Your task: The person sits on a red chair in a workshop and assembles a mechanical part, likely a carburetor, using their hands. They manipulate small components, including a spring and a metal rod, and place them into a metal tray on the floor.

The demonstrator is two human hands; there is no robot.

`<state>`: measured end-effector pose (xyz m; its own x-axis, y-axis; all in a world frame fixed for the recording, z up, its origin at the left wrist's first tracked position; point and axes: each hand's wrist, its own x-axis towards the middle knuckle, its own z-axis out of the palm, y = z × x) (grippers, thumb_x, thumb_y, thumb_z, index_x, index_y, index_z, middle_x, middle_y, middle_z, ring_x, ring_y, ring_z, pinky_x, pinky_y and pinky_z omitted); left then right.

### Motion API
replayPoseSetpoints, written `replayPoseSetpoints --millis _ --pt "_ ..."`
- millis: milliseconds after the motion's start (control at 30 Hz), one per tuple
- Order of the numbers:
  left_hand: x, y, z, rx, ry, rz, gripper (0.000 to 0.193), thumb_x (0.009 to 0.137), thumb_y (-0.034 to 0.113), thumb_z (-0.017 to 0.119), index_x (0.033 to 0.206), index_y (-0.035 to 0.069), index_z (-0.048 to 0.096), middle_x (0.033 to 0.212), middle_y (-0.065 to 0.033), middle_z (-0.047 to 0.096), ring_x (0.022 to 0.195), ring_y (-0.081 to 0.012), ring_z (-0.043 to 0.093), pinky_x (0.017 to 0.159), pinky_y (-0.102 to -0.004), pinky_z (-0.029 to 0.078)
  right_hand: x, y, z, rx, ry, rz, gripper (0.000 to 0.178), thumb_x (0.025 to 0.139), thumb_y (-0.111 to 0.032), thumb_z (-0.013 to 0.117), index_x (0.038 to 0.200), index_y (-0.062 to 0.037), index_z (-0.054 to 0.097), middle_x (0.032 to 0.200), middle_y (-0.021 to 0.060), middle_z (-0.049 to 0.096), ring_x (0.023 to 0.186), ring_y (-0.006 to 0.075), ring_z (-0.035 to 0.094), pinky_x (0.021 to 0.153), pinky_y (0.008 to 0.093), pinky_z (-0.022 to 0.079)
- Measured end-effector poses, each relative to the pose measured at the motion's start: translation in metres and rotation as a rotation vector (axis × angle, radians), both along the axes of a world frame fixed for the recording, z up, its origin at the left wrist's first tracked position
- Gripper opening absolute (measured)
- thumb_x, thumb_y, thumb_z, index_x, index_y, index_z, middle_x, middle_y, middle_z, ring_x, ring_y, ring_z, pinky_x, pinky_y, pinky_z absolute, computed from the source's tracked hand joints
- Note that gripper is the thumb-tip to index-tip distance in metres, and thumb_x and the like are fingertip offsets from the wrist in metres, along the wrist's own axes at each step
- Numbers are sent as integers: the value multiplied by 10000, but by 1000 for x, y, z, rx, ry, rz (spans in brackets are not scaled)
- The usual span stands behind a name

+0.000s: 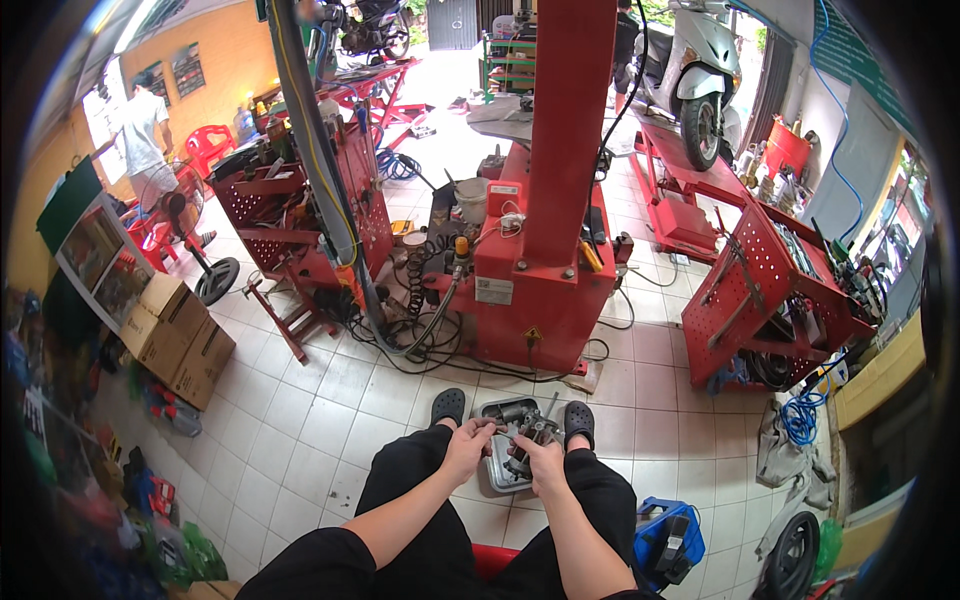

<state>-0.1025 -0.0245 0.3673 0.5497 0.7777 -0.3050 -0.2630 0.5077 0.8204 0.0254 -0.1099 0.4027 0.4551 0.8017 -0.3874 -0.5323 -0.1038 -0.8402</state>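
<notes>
Between my feet a shallow grey metal tray (496,478) rests on the tiled floor, with dark and grey metal parts in it. Over the tray, my right hand (540,464) is closed on a grey metal machine part (537,432) of irregular shape, with a thin rod sticking up beside it. My left hand (468,449) is closed in a pinch just left of that part, its fingertips over the tray's edge. Whatever those fingers hold is too small to make out. The hands are close together but apart.
Ahead stands a red machine with a tall post (565,130), cables and hoses at its foot. Red tool carts (770,300) stand on both sides. A blue case (668,540) sits by my right leg, cardboard boxes (180,335) at left. A scooter (690,75) stands on a red lift.
</notes>
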Motion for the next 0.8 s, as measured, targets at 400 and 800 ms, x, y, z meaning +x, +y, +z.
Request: replayPoseSetpoints --millis 400,800 --pt "-3 -2 9 64 108 -13 287 826 150 694 1057 -3 618 738 18 592 551 -39 471 506 -171 366 1 0 -4 16 -30 -37 145 786 -50 669 912 -11 610 793 68 645 650 166 632 567 274 509" --pt "-4 -3 11 141 263 -56 303 820 251 701 1005 17 649 814 -13 650 596 -40 507 507 -188 371 1 1 -16 23 -110 -52 175 770 -40 695 918 -7 609 813 63 646 657 157 633 581 270 511"
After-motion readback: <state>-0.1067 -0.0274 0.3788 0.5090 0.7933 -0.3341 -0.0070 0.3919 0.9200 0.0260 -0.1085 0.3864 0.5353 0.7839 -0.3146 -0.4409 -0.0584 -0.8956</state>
